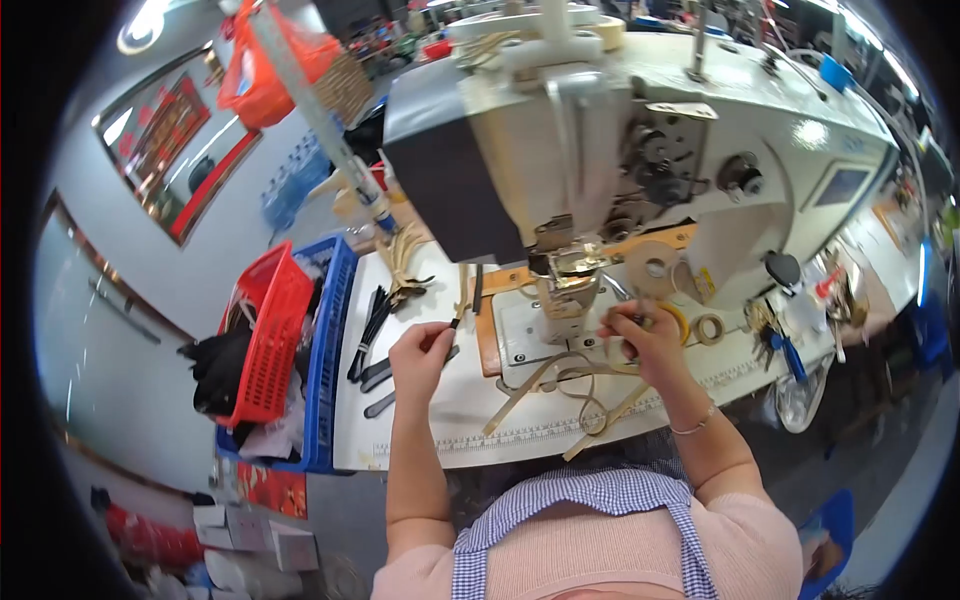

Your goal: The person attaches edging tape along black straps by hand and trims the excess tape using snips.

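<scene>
My left hand [422, 352] is closed, with thumb and finger pinched on the end of a thin dark strip [456, 322], left of the sewing machine [470, 160]. Close to the needle area, on its right, my right hand [640, 335] is closed around something I cannot make out. Beige straps [590, 400] lie looped in front of the machine's plate [530, 345]. Dark straps [380, 374] lie beside my left hand, and a bundle of beige strips [402, 262] lies behind it. Rolls of tape [709, 329] sit beside my right hand.
At the left stand a red basket [262, 350] with black cloth and a blue crate [335, 380]. A ruler strip [500, 440] runs along the table's front edge. Blue-handled scissors [790, 355] and small tools are at the right. An orange bag [270, 70] hangs upper left.
</scene>
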Demonstrator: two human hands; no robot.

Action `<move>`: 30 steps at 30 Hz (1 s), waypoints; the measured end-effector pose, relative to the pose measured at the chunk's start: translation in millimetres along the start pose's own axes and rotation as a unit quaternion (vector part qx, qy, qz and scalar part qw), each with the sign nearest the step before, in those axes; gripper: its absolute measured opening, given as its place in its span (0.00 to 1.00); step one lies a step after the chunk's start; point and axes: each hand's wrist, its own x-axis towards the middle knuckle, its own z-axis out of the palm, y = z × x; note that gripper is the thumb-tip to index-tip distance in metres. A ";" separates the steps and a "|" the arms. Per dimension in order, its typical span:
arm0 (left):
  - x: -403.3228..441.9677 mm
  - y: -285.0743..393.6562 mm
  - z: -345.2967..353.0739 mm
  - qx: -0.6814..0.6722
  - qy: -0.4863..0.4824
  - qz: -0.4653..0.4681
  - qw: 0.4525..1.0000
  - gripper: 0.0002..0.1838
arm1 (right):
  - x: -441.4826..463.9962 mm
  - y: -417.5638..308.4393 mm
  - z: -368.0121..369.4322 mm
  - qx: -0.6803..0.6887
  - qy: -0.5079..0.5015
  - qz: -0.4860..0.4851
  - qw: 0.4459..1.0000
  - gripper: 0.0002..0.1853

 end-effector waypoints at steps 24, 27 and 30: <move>-44.2 49.8 78.5 -0.284 -0.157 -0.097 0.941 0.05 | -10.8 15.8 42.6 -0.135 -0.067 -0.021 0.988 0.08; -44.2 47.2 80.0 -0.275 -0.150 -0.110 0.943 0.05 | -10.4 17.8 40.0 -0.145 -0.080 -0.008 0.986 0.08; -45.5 41.1 82.7 -0.271 -0.143 -0.102 0.946 0.05 | -10.4 16.0 39.8 -0.195 -0.092 -0.021 0.976 0.08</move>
